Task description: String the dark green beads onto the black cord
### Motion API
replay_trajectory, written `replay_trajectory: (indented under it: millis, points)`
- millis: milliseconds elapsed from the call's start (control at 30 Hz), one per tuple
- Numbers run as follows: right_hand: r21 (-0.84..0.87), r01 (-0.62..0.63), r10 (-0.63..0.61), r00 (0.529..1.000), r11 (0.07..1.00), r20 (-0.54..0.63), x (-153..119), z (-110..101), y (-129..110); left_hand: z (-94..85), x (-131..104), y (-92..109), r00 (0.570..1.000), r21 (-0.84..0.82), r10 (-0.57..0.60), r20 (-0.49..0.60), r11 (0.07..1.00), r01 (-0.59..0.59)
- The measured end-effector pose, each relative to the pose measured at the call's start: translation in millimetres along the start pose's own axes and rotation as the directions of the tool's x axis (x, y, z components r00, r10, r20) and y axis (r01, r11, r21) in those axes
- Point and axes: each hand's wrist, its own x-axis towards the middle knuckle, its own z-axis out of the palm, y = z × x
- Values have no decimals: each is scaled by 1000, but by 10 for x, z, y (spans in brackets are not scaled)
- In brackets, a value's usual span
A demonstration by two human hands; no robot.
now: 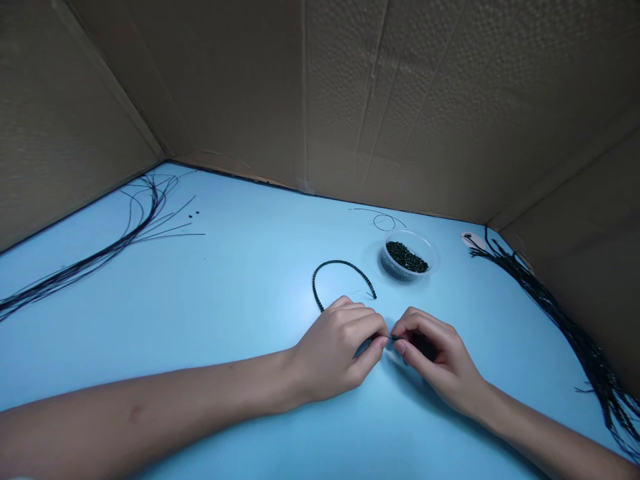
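Observation:
A dark beaded strand (340, 262) curves in an arc over the light blue table, and one side of it passes behind my left hand (345, 347). That hand is closed, thumb and forefinger pinching the strand's end. Close beside it on the right, my right hand (440, 353) is also closed in a pinch. A short dark piece of the strand shows between the two sets of fingertips; whether it is bead or bare cord is too small to tell. Just beyond my hands stands a clear round tub (403, 270) holding many dark green beads (407, 257).
Loose black cords (120, 240) lie in a bundle at the left. Finished-looking dark strands (550, 307) lie bundled along the right, beside a pale round tag (473, 240). A thin curled cord (384, 222) rests behind the tub. Cardboard walls (310, 100) enclose the table.

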Motion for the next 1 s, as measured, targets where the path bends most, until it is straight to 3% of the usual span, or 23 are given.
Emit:
replay_trajectory:
  millis: [133,333,533,833,1000]
  points:
    - [6,11,-11,1000,1000,27,3,-11,-15,10,-2,-10,1000,-10,-4,-2,1000,4]
    - [31,-1,3,998,1000,-58,-3,-6,-3,-2,9,1,1000,-5,-9,4,1000,9]
    - [3,16,-16,1000,1000,0,26,-11,-31,-2,4,1,999,-6,18,32,1000,-17]
    - [-6,90,-90,996,996,-19,25,3,17,-3,-3,-5,1000,3,17,20,1000,-17]
    - [40,41,-40,998,998,-41,21,-15,4,-2,6,11,1000,16,30,5,999,-30]
